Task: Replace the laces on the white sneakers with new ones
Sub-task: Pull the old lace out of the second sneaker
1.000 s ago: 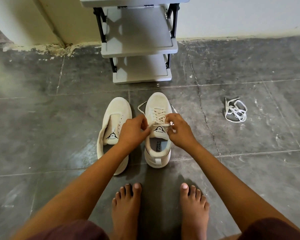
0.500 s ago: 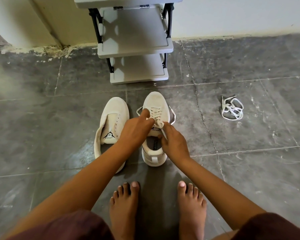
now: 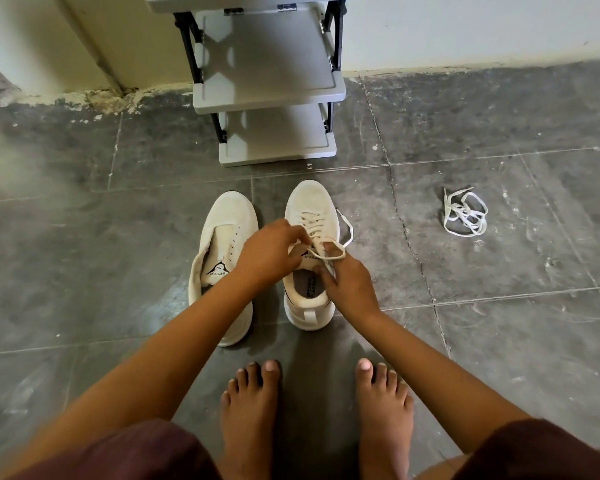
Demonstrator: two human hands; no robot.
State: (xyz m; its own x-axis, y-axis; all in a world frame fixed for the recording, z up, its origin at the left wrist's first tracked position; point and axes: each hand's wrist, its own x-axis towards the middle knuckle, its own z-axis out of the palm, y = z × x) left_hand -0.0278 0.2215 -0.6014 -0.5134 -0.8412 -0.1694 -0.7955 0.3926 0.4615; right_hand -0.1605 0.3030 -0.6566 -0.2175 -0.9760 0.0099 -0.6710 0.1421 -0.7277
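The floor point(image 3: 84, 271) is made of big dark grey tiles with white marks on them. A grey shelf rack point(image 3: 267, 57) with black legs stands at the back, against a pale wall point(image 3: 465, 26). The person's two bare feet point(image 3: 250, 410) are on the floor at the front.

Two white sneakers stand side by side on the floor, between the feet and the rack, with their toes pointing at the rack. The unlaced sneaker point(image 3: 229, 220) is on the person's left. It has no lace in it, and its little holes show. Its tongue is folded up and has a black triangle label point(image 3: 217, 270) with an "S" and the word "SPEED". The laced sneaker point(image 3: 309, 199) is just beside it on the right. A white lace point(image 3: 343, 244) goes criss-cross up its front. Its tongue also says "SPEED", and there is more writing inside the shoe that starts with "SPEED"; the rest is too small to read.

Both hands are over the laced sneaker. The left hand point(image 3: 267, 251) has its fingers curled and pinches the lace near the tongue. The right hand point(image 3: 349, 282) pinches the lace too, and a loop of it goes round one finger.

A loose lace point(image 3: 465, 213) lies in a white tangle on the floor, well apart on the right.
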